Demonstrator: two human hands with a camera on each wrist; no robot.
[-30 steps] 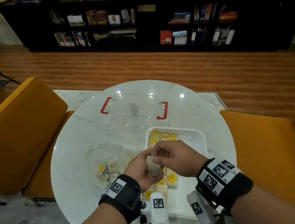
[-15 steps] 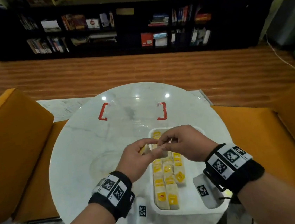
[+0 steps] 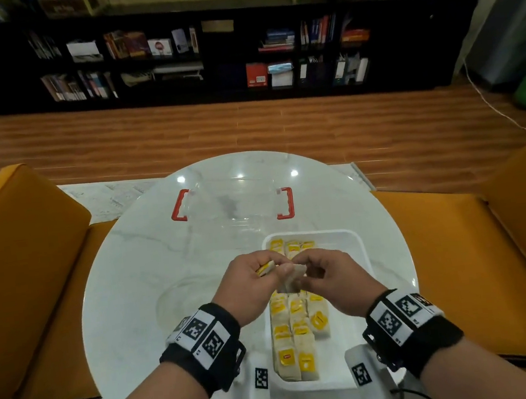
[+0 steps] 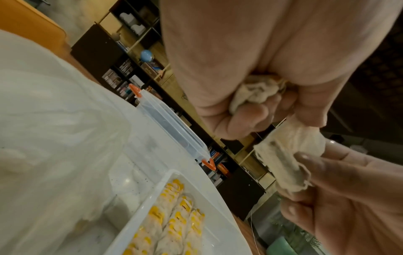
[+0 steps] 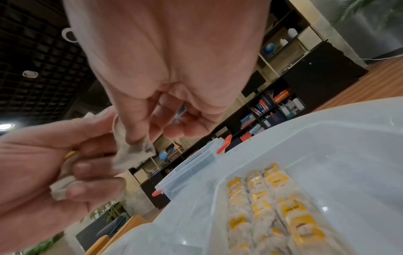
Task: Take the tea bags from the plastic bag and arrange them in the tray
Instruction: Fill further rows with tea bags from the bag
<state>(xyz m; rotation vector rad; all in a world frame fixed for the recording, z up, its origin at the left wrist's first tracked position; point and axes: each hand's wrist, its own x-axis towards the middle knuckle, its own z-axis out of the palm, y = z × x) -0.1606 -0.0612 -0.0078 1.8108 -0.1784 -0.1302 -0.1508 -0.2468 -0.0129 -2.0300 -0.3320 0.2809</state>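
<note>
Both hands were busy with tea bags above the tray [image 3: 364,253]. The left hand [image 3: 248,286] had its fingers curled round a small bunch of tea bags [image 4: 255,93], with a yellow tag [image 3: 264,268] poking out near the thumb. The right hand [image 3: 330,282] pinched one tea bag [image 3: 292,281] between thumb and first finger, right beside the left fingers, and the left hand's fingertips touched that bag too. I think the left hand kept the spare ones so the right could pull one free and lay it down neatly (they look soft and easy to crush, so a light pinch seems right).

Three tidy rows of tea bags [image 3: 298,336] already lay along the left side of the tray, from the near edge up to the far edge, though the hands hid the middle part. The right side of the tray was bare white, so there seemed to be lots of room for a new row. The plastic bag [image 3: 181,303] lay crumpled on the table [image 3: 126,280] just left of the tray, and I could not tell how much was left inside. A clear box with red handles [image 3: 233,207] sat near the table's far edge, well apart from the hands. The tray sat close to the table's near edge.
</note>
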